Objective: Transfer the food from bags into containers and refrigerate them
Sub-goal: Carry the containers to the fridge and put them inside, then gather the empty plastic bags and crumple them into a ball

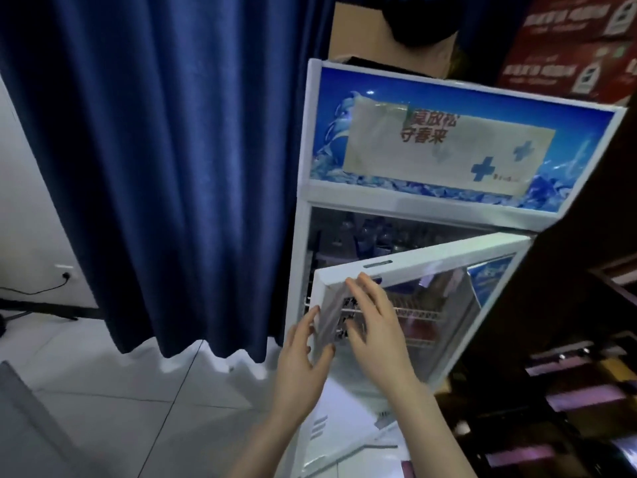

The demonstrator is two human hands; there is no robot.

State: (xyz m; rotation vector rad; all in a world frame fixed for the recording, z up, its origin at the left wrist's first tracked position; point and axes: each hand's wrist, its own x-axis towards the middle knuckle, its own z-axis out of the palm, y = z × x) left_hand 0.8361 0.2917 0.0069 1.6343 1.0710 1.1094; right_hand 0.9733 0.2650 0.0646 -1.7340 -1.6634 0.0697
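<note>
The fridge (pixel 406 208) stands beside a blue curtain (pixel 172 150), its glass door (pixel 444 291) swung partly open. At the door's free edge, the left hand (pixel 303 357) sits at seven o'clock of the frame corner, fingers spread and loosely curled around it. The right hand (pixel 375 329) lies flat on the glass, fingers (pixel 365 291) pressed together, pointing to eleven o'clock.

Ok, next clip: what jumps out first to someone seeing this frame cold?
The display fridge with its bright blue header, right of centre, its glass door swung partly open. Both hands, left hand and right hand, are spread on the door's near edge. A dark blue curtain fills the left.
</note>
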